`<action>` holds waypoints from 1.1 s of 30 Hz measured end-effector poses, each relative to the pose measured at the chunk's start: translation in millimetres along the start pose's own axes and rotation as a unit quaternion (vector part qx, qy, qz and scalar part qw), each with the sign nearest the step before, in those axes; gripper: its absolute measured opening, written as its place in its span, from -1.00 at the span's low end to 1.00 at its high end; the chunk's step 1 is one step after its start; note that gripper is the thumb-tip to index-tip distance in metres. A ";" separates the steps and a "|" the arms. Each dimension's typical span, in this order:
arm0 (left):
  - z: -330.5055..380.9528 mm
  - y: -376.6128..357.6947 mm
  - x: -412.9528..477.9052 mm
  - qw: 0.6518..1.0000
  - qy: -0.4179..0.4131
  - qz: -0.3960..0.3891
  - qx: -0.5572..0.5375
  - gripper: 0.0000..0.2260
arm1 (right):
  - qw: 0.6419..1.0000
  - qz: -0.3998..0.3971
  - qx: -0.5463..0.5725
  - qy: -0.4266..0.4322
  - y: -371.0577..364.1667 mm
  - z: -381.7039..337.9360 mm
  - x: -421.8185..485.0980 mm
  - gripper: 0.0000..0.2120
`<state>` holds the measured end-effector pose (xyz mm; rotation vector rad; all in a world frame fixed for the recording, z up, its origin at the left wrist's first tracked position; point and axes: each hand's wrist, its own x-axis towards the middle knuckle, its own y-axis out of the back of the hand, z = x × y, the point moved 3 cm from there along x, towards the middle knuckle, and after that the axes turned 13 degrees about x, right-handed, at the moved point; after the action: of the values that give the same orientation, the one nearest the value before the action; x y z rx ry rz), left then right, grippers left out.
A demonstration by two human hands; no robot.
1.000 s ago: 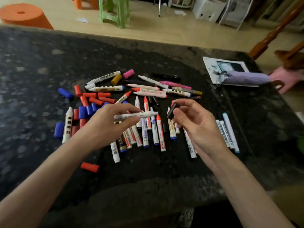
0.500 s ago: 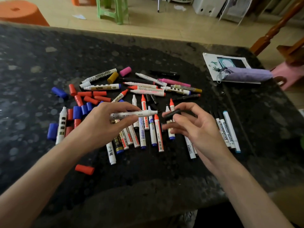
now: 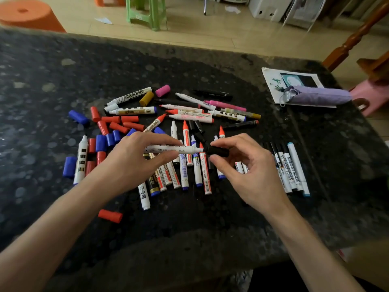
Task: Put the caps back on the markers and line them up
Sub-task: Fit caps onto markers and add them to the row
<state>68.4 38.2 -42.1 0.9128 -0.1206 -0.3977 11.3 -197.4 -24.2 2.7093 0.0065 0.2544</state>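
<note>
White marker [image 3: 172, 148]: held level above the pile of loose markers, its bare tip pointing to the person's right.
Left hand [image 3: 134, 165]: grasps the white marker's barrel, thumb underneath and fingertips on top.
Black cap [image 3: 217, 151]: level with the marker, its end just beside the tip and nearly in line with it; not yet on.
Right hand [image 3: 248, 171]: pinches the black cap between thumb and forefinger, the other fingers loosely curled.
Loose markers [image 3: 195, 173]: scattered uncapped on the table under and beyond both hands, some pointing away from the person, some lying crosswise.
Lined-up markers [image 3: 292, 169]: a short row side by side on the table, to the right of the right hand.
Red caps [image 3: 117, 123]: clustered left of the pile, mixed with blue caps [image 3: 105, 140].
Lone red cap [image 3: 110, 216]: on its own near the front, below the left forearm.
Pink cap [image 3: 162, 90]: at the far edge of the pile, just beside a mustard cap [image 3: 146, 98].
Table [image 3: 63, 81]: dark speckled stone.
Purple folded umbrella [image 3: 315, 98]: at the far right corner, lying on a printed sheet [image 3: 271, 81].
Floor beyond: an orange stool [image 3: 27, 15] and a green stool [image 3: 147, 11].
</note>
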 end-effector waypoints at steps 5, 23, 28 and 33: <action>0.7 -1.0 0.2 1.000 -0.004 0.001 0.015 -0.77 | 0.994 -0.024 -0.098 0.044 0.6 -3.0 -1.9 -0.73; -1.0 -0.4 0.4 1.000 -0.010 0.002 0.014 -0.80 | 0.988 -0.030 0.119 -0.091 -0.2 -0.8 -1.2 -0.84; 5.1 -1.0 0.6 0.999 -0.030 -0.010 0.015 -0.83 | 0.990 -0.033 0.109 -0.079 -1.8 -0.1 -0.6 -0.83; 11.9 -1.7 -3.6 0.998 -0.047 0.021 0.021 -0.69 | 0.991 -0.040 0.107 -0.065 -5.7 4.6 0.2 -0.78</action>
<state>61.4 29.8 -36.0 0.9326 -0.2346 -0.4004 12.5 -194.0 -30.6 2.9251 0.1106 0.0543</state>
